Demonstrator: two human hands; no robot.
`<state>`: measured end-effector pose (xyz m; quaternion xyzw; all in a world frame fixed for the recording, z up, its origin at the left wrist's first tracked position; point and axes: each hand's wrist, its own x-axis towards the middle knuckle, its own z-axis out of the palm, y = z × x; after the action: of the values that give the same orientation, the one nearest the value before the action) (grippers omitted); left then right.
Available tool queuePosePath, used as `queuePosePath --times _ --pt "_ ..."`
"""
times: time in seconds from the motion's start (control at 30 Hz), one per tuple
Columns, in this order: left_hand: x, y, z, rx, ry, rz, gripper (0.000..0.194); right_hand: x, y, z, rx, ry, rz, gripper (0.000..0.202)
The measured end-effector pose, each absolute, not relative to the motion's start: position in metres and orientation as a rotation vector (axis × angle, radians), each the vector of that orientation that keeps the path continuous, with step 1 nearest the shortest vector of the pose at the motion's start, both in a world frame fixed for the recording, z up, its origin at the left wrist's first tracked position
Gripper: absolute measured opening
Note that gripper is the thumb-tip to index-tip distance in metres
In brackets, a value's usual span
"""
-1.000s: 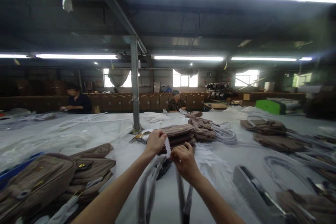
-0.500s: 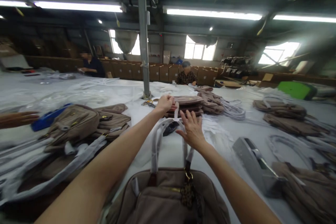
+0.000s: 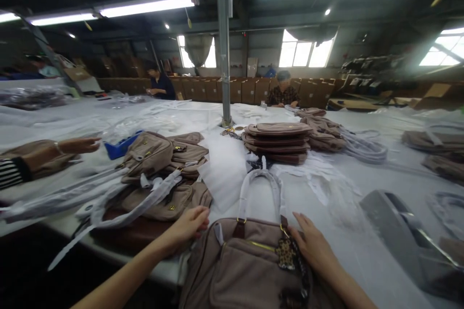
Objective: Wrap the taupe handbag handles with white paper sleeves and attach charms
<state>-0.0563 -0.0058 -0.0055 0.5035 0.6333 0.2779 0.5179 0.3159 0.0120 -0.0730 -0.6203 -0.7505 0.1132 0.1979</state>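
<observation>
A taupe handbag (image 3: 250,270) stands upright right in front of me, its looped handle (image 3: 261,174) wrapped in white padding. From a gold ring by the handle's right end hangs a leopard-print tag (image 3: 286,252). Beside the bag's upper left edge is my left hand (image 3: 190,229), its fingers loosely bent and nothing visible in them. My right hand (image 3: 313,244) is open at the upper right corner, fingers stretched out and thumb close to the tag; whether it touches the bag is unclear.
Stacked taupe bags (image 3: 277,142) lie ahead, with more bags (image 3: 152,154) at left by a blue holder (image 3: 121,145). A grey tape dispenser (image 3: 398,236) stands right. A co-worker's hand (image 3: 81,145) reaches in from the left. A metal post (image 3: 224,58) rises behind.
My left hand has let go of the strip at the top of the handle and come back beside the bag. My right hand has drawn back too. The view has turned left.
</observation>
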Motion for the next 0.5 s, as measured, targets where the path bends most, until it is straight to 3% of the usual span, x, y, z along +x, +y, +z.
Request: queuePosePath --times 0.17,0.37,0.43,0.5 --pt "-0.047 -0.029 -0.035 0.881 1.257 0.748 0.05 0.316 0.013 -0.069 -1.798 -1.91 0.647 0.059" --pt "-0.026 -0.038 -0.002 0.812 0.854 0.573 0.042 0.326 -0.001 -0.049 -1.646 -1.868 0.834 0.048" --pt "-0.026 -0.046 0.006 0.914 0.746 0.549 0.049 0.331 -0.015 -0.047 -1.686 -1.808 0.802 0.053" --pt "-0.03 -0.055 0.005 1.008 0.663 0.478 0.071 0.335 -0.029 -0.05 -1.773 -1.698 0.717 0.056"
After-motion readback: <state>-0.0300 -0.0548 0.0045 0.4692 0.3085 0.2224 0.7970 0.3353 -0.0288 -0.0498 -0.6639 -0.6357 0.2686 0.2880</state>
